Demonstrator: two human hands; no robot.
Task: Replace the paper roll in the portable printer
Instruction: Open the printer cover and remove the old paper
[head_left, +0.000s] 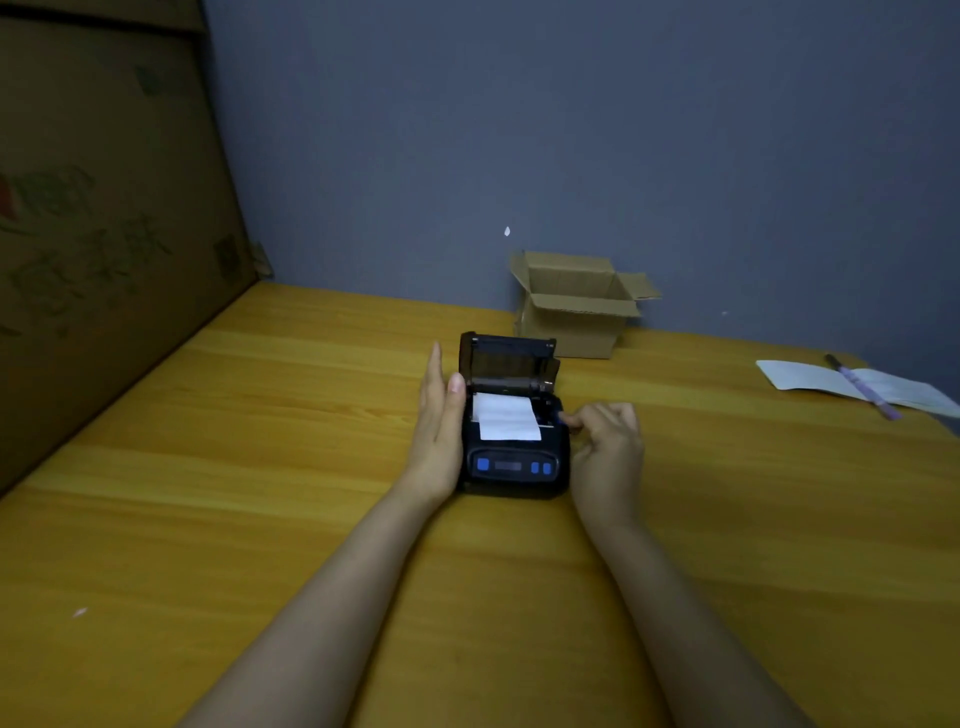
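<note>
Bracing the small black portable printer (514, 441) in the head view, the left hand (439, 431) is lying flat and open against the printer's left side, thumb resting near the hinge, gripping nothing. The right hand (605, 444) is curling loosely at the right side, its fingertips (569, 420) touching the body close to the paper bay; whether they are pinching anything I cannot tell.

The printer is sitting near the middle of the yellow wooden desk (260, 467), its dark hinged lid (506, 361) standing open and tilted back. A white paper roll (506, 415) is lying in the bay, its loose end draping forward toward the blue-buttoned control panel (511, 465).

To do this step well, I judge the left hand should be keeping the body steady while the right works the roll squarely, without creasing the loose end.

The printer's long axis is running away from the person, panel end nearest, lid end pointing at the open brown cardboard box (571, 312) beyond it. The roll's axis is lying crosswise, left to right.
</note>
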